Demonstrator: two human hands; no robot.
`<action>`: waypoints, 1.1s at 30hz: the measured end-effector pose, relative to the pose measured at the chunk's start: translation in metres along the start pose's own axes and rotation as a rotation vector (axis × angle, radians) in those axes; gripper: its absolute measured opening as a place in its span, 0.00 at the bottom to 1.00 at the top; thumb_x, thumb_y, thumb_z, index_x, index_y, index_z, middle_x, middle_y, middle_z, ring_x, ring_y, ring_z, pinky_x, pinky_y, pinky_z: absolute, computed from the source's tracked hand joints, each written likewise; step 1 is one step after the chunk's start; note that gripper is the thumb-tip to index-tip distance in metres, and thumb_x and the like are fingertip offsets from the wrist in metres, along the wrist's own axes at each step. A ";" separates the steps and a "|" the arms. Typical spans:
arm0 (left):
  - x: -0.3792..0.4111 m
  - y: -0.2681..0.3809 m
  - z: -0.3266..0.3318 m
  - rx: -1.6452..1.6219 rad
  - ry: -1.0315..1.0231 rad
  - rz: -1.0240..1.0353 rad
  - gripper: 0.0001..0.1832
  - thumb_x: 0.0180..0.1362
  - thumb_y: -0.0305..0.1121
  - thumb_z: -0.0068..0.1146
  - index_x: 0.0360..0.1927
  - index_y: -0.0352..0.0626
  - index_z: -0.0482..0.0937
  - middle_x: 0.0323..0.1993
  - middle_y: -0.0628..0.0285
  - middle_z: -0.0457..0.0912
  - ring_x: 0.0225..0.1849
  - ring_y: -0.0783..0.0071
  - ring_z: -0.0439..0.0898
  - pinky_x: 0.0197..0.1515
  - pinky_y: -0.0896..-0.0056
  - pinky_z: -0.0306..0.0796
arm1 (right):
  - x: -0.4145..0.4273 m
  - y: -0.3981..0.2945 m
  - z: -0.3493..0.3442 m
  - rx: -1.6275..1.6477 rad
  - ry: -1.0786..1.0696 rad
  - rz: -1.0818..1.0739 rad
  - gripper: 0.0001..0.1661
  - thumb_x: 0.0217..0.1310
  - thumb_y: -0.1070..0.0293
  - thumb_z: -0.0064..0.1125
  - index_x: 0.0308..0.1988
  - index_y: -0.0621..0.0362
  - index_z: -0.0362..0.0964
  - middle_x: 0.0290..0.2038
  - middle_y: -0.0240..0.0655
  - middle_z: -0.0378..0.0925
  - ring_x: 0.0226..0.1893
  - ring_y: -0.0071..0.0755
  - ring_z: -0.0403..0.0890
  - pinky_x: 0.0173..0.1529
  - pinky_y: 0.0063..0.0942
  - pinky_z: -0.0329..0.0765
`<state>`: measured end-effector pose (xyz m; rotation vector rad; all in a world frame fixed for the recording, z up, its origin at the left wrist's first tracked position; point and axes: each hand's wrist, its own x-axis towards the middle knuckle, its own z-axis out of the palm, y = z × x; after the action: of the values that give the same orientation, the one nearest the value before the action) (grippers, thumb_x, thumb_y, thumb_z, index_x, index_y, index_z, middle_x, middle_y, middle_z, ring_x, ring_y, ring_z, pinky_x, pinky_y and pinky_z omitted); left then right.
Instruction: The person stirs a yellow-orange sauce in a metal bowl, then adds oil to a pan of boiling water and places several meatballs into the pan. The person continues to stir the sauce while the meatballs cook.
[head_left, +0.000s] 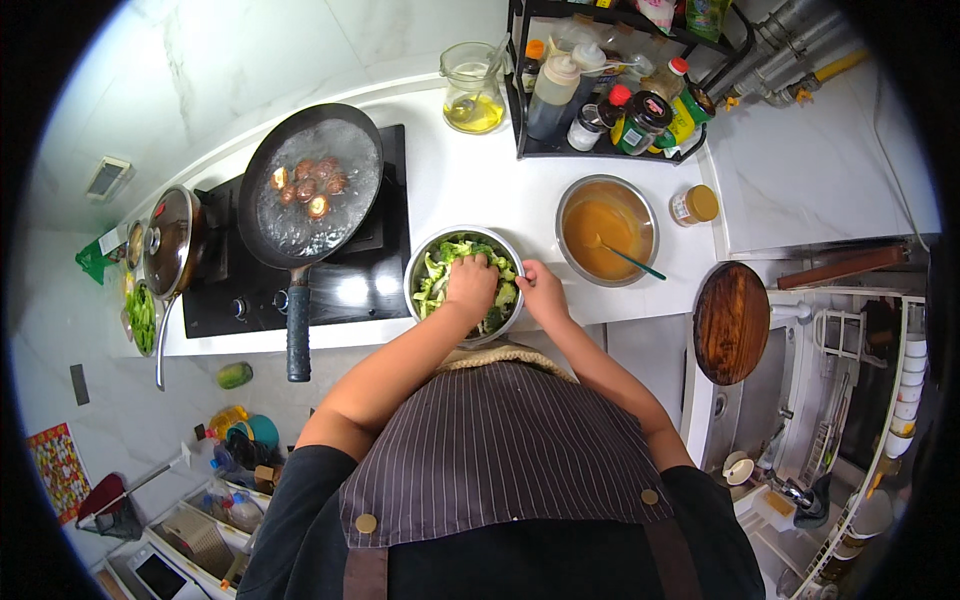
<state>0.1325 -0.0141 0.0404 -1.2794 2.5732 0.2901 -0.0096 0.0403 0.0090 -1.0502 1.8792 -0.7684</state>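
A stainless steel bowl (413, 301) full of cut broccoli (457, 251) stands at the counter's front edge, close to my apron. My left hand (472, 283) reaches into it, its fingers bent among the florets. Those fingertips are partly hidden, so whether they grip a piece does not show. At the bowl's right rim, my right hand (543, 291) pinches the metal edge between thumb and fingers. To the left, a long-handled black wok (262, 225) sits on the cooktop (352, 292). Mushrooms (306, 187) lie in its bubbling water.
Right of my hands stands a steel bowl (651, 225) of brown sauce holding a green-handled spoon (637, 264). Behind are a glass jug (474, 90) of oil and a black condiment rack (517, 112). A lidded pan (169, 240) stands far left; a round wooden board (732, 322) is at right.
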 end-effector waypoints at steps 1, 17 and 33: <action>0.001 0.001 0.002 0.017 0.004 0.003 0.15 0.45 0.37 0.63 0.38 0.49 0.79 0.40 0.58 0.74 0.47 0.63 0.74 0.49 0.62 0.66 | 0.000 0.001 0.000 0.001 -0.001 0.002 0.15 0.55 0.71 0.59 0.44 0.57 0.71 0.32 0.41 0.79 0.33 0.43 0.80 0.39 0.36 0.75; -0.010 -0.026 -0.011 -0.372 0.084 0.049 0.11 0.53 0.40 0.54 0.31 0.44 0.80 0.31 0.52 0.81 0.41 0.59 0.77 0.49 0.57 0.66 | 0.005 0.016 0.006 0.018 -0.012 -0.093 0.14 0.57 0.75 0.57 0.46 0.61 0.70 0.30 0.36 0.74 0.26 0.30 0.78 0.26 0.28 0.79; 0.012 -0.027 -0.002 0.199 0.186 0.436 0.06 0.46 0.31 0.55 0.28 0.54 0.82 0.37 0.69 0.76 0.47 0.72 0.72 0.50 0.69 0.63 | 0.005 0.013 0.005 0.006 0.006 -0.105 0.15 0.56 0.74 0.59 0.45 0.59 0.71 0.29 0.36 0.75 0.24 0.30 0.78 0.27 0.29 0.77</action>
<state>0.1464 -0.0398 0.0366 -0.6985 2.9338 -0.0118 -0.0119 0.0412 -0.0059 -1.1507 1.8369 -0.8373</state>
